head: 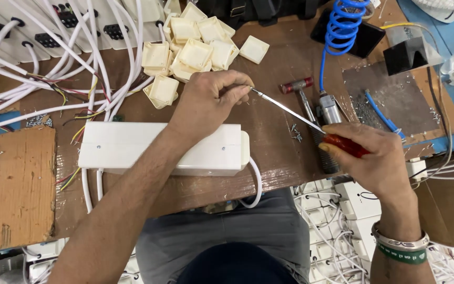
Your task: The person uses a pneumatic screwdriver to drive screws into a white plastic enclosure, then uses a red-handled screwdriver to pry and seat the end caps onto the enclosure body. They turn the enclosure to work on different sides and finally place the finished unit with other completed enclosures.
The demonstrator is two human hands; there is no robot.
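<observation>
My left hand [208, 100] reaches over a long white plastic box [132, 147] lying on the brown workbench, and its fingertips pinch the tip of a screwdriver shaft [285, 109]. My right hand [374, 158] grips the screwdriver's red handle [345, 145] at the bench's right edge. The shaft slants from the handle up-left to my left fingers. A white cable [256, 184] loops out of the box's right end.
A heap of small white square covers [195, 47] lies behind my left hand. White cables and coloured wires [53, 68] crowd the left. A small hammer [303, 94], loose screws [295, 131], a blue coiled hose [340, 26] and a metal plate [395, 100] sit right.
</observation>
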